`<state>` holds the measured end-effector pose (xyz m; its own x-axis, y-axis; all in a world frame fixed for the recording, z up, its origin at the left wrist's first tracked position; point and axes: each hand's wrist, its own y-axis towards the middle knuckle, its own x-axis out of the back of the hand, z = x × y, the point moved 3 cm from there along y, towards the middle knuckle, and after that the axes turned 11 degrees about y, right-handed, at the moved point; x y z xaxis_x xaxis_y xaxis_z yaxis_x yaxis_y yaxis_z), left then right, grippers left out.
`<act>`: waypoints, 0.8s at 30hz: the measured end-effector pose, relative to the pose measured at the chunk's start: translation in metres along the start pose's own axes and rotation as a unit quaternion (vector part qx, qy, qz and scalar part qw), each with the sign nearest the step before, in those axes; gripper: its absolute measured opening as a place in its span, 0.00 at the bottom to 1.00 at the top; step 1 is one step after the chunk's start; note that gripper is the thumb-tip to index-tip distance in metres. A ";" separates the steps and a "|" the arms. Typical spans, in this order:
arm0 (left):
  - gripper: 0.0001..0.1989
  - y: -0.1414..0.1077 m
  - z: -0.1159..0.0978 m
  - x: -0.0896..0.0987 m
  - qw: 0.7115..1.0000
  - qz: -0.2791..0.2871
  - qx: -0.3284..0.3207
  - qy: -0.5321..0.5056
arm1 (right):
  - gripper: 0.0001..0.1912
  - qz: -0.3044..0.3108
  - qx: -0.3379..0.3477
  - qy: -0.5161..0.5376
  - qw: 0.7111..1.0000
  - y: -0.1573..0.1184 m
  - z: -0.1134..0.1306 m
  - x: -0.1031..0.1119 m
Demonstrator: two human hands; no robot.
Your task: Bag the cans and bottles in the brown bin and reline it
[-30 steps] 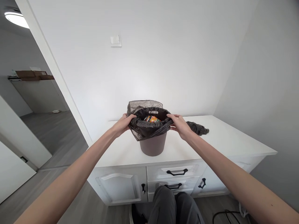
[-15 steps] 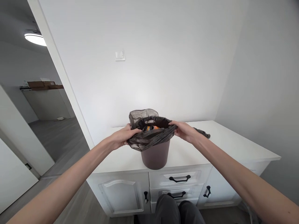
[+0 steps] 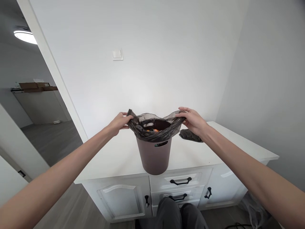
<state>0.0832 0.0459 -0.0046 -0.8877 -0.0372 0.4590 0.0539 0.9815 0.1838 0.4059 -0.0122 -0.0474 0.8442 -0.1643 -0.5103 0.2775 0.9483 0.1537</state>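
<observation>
A brownish-purple trash can (image 3: 154,159) stands upright on the white countertop, close to its front edge. Its mouth is lined with a thin black garbage bag (image 3: 156,136), whose rim is pulled up and outward on both sides. My left hand (image 3: 119,123) pinches the bag's edge at the left. On the right, my right hand (image 3: 192,120) grips the opposite edge between thumb and fingers. Orange cans (image 3: 153,130) show inside, partly hidden by the liner. An oval handle hole is visible in the can's front wall, below the bag.
A bunched black plastic bag (image 3: 190,135) lies on the countertop (image 3: 114,159) right of the can. Below are white cabinet doors and drawers with black handles (image 3: 181,181). A light switch (image 3: 117,54) is on the wall; a doorway opens at left. Clear plastic (image 3: 254,210) lies on the floor.
Both hands have lifted the bag's edges and spread them apart. The front of the bag has risen, uncovering the handle hole. The view has shifted slightly.
</observation>
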 end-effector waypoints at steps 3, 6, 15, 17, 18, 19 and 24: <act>0.07 -0.001 -0.008 0.003 0.999 -0.033 -0.028 0.003 | 0.24 -0.023 0.042 0.025 0.999 0.001 0.009 0.007; 0.09 -0.013 -0.011 0.013 0.992 -0.088 -0.078 -0.039 | 0.24 -0.038 0.086 0.033 0.995 0.001 0.014 0.026; 0.12 -0.040 0.021 0.035 0.963 -0.169 -0.048 -0.203 | 0.24 -0.044 0.075 0.127 0.988 -0.014 -0.011 0.080; 0.10 -0.045 0.031 0.039 0.955 -0.162 -0.028 -0.248 | 0.24 -0.040 0.053 0.169 0.983 -0.021 -0.018 0.088; 0.10 -0.048 0.037 0.039 0.949 -0.157 -0.022 -0.273 | 0.24 -0.037 0.041 0.192 0.980 -0.025 -0.022 0.091; 0.10 -0.050 0.043 0.039 0.942 -0.151 -0.021 -0.300 | 0.24 -0.034 0.032 0.218 0.975 -0.029 -0.027 0.094; 0.25 -0.050 0.090 0.013 0.930 -0.088 -0.052 -0.354 | 0.19 -0.051 0.006 0.323 0.945 -0.058 -0.088 0.090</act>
<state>0.0278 0.0132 -0.0865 -0.9638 -0.0259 -0.2655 -0.1087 0.9470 0.3021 0.4253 -0.0583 -0.1769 0.3587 -0.0512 -0.9321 0.3501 0.9330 0.0835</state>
